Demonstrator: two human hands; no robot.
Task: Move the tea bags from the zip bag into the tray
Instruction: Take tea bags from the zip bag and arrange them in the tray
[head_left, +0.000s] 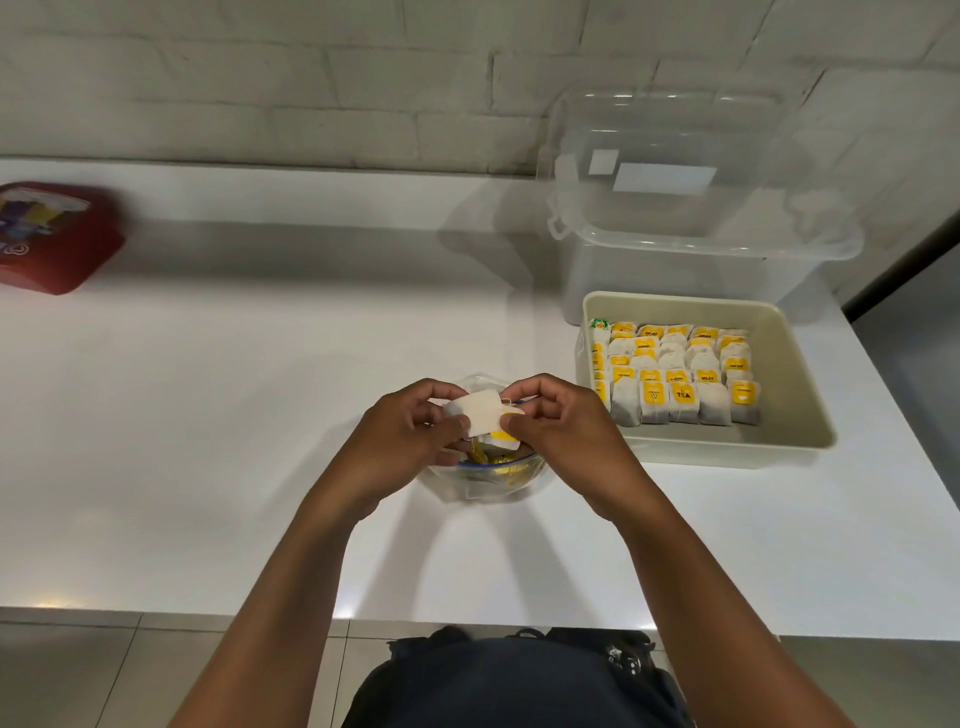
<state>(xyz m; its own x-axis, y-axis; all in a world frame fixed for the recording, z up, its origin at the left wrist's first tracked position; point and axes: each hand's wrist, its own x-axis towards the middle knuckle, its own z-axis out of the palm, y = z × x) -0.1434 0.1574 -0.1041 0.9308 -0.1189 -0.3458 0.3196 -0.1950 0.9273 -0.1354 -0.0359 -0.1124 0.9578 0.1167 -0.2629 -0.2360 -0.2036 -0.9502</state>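
at frame centre, the left hand (415, 431) and right hand (556, 426) both pinched one tea bag (485, 415) above the zip bag (483, 478). the tray (800, 395), centre right, was mostly filled. the tag string could snag, likely dragging other bags out.

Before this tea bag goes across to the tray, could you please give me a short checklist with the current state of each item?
1. Tea bag held by both hands, left hand and right hand: ok.
2. Tea bag clear of the zip bag: ok.
3. String and tag free of tangles: cannot tell.
4. Tray has free room along its near and right sides: ok.
5. Countertop between zip bag and tray unobstructed: ok.
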